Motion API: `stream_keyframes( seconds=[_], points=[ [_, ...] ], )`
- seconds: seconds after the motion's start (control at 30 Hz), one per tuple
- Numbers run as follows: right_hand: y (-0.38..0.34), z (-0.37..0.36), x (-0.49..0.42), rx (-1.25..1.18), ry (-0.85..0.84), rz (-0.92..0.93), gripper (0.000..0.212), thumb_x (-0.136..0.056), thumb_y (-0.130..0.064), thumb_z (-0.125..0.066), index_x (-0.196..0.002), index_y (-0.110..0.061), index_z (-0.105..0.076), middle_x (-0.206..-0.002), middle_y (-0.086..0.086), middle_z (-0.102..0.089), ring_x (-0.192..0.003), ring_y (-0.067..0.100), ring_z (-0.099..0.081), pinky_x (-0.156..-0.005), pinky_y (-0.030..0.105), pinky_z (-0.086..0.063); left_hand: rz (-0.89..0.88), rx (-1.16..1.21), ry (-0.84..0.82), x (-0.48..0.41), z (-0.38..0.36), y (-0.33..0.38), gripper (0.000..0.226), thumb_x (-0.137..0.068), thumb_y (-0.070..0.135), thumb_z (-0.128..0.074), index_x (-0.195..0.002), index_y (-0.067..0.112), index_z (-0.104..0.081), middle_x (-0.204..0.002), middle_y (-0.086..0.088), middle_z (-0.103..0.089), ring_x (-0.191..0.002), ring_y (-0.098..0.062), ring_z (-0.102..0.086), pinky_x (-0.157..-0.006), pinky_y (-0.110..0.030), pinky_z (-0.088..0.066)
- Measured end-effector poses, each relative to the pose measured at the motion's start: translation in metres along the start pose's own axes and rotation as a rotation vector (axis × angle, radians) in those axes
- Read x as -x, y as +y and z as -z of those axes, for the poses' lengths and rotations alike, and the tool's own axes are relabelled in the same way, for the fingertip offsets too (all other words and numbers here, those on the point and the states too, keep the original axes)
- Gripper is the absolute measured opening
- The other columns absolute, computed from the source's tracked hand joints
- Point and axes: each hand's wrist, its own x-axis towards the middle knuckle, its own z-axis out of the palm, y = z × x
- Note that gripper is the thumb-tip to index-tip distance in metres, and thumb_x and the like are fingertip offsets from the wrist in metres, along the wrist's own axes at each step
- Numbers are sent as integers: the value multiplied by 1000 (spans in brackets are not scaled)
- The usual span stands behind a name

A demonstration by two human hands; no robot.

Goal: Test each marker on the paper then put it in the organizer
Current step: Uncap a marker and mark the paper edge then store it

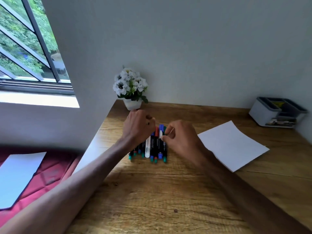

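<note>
Mid-desk, markers (152, 147) lie bunched; right hand (181, 138) pinches the end marker (165, 153); left hand (137, 127) curled, grip unclear; best lift one only, clear of neighbours, toward paper (231, 146).

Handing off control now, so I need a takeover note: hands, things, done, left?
Left hand: curled over the far end of the markers; hold unclear.
Right hand: pinches the blue-capped marker at the row's right.
Markers lie side by side on the desk; paper right of them, blank; organizer back right.
Done: nothing visible.
Left: test and stow every marker.
</note>
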Motion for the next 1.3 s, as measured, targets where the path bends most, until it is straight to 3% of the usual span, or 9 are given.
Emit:
stream_keyframes(
  seconds=[0.17, 0.4, 0.5, 0.63, 0.7, 0.83, 1.07, 1.2, 1.3],
  points=[
    [4, -3, -9, -40, -82, -115, 17, -85, -14, -80, -86, -21, -65, -85, 2, -72, -67, 14, -71, -65, 38, -64, -19, 4, 0, 4, -4, 1, 13, -87, 27, -70, -84, 18, -78, -81, 6, -72, -89, -15, -56, -66, -29, -42],
    [-5, -3, -24, 17, -192, -223, 28, -84, -6, -77, -108, -10, -65, -88, 5, -70, -60, 14, -74, -56, 32, -63, -58, -5, -4, 6, -8, 4, 16, -89, 29, -69, -92, 17, -78, -88, 4, -75, -95, -12, -50, -73, -35, -52],
    [-4, 3, -23, -52, -218, -256, 22, -85, -8, -77, -101, -14, -63, -91, 5, -69, -66, 15, -74, -59, 32, -64, -82, -2, 14, 9, -5, 8, 15, -91, 28, -69, -93, 16, -77, -89, 3, -75, -94, -12, -51, -72, -31, -45],
    [10, 27, -11, -212, -133, -224, 41, -81, -19, -83, -113, -22, -57, -94, 2, -67, -75, 14, -71, -53, 24, -58, -168, 47, 44, 12, -3, 17, 10, -94, 23, -67, -97, 17, -75, -96, 6, -75, -92, -7, -51, -77, -22, -37],
    [20, 45, -6, -226, -83, -174, 41, -81, -22, -83, -117, -18, -63, -93, 2, -69, -77, 13, -71, -61, 27, -60, -222, 89, 30, 14, -3, 24, 10, -94, 21, -66, -100, 18, -73, -100, 7, -73, -96, -8, -53, -77, -23, -42],
    [45, 81, 7, -349, -61, -157, 11, -92, -15, -70, -102, -17, -75, -86, 7, -73, -76, 17, -73, -71, 32, -63, -311, 119, -52, 29, -5, 42, 17, -94, 25, -64, -109, 20, -70, -108, 9, -71, -107, -9, -50, -85, -30, -47],
    [112, 82, 15, -327, -9, -194, 26, -99, -12, -57, -85, -15, -79, -73, -4, -73, -63, 19, -59, -51, 29, -45, -446, 29, -393, 54, -17, 70, 49, -98, 24, -61, -145, 20, -49, -149, 1, -51, -139, -15, -41, -110, -26, -34],
    [129, 69, 15, -192, -14, -180, 22, -101, -22, -57, -95, -16, -77, -91, -6, -76, -69, 9, -62, -65, 22, -44, -541, -55, -464, 57, -27, 72, 51, -102, 26, -53, -152, 23, -42, -161, 0, -36, -148, -14, -29, -116, -22, -20],
    [133, 65, 17, -84, -7, -121, 29, -101, -35, -56, -117, -18, -72, -85, -8, -73, -71, 1, -61, -64, 14, -38, -565, -81, -469, 63, -28, 73, 49, -103, 30, -51, -151, 22, -45, -160, 1, -39, -147, -11, -30, -109, -15, -15]
  ],
)
